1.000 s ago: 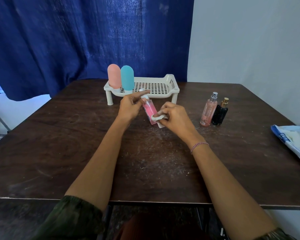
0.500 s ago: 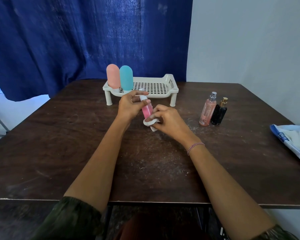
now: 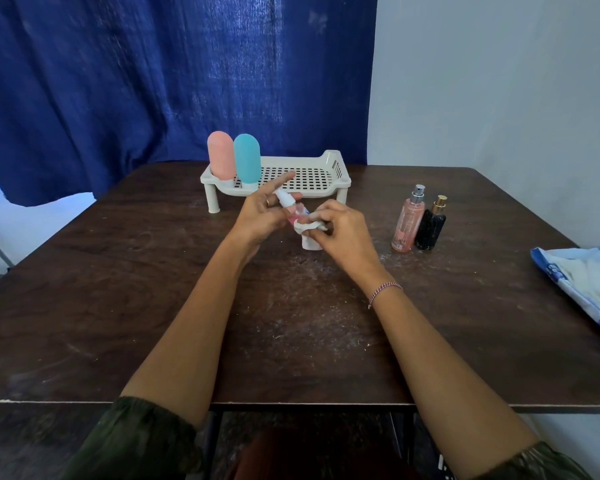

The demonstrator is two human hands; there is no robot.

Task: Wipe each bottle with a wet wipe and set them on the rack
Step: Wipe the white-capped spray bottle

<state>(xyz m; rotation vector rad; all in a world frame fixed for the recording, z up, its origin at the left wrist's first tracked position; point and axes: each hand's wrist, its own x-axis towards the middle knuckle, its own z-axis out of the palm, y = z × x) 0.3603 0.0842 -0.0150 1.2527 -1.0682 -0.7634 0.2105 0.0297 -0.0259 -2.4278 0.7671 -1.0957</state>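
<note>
Above the scuffed dark wooden desk [image 3: 118, 289], the left hand [image 3: 260, 216] curls its fingers round the white sprayer neck of a slim pink bottle [image 3: 286, 200], forefinger straight. The right hand [image 3: 343, 230] pinches a crumpled white wet wipe [image 3: 309, 233] against the bottle's lower body. Farther off, a perforated cream plastic rack [image 3: 329, 161] carries a matte, round-topped salmon bottle [image 3: 221, 159] and a teal bottle [image 3: 246, 157] at its left end. To the right, a see-through rosy sprayer [image 3: 407, 220] stands just beside a black flask [image 3: 430, 228].

dark wood table [image 3: 118, 306] | blue curtain [image 3: 153, 81] behind | pale wall [image 3: 499, 81] right
</note>
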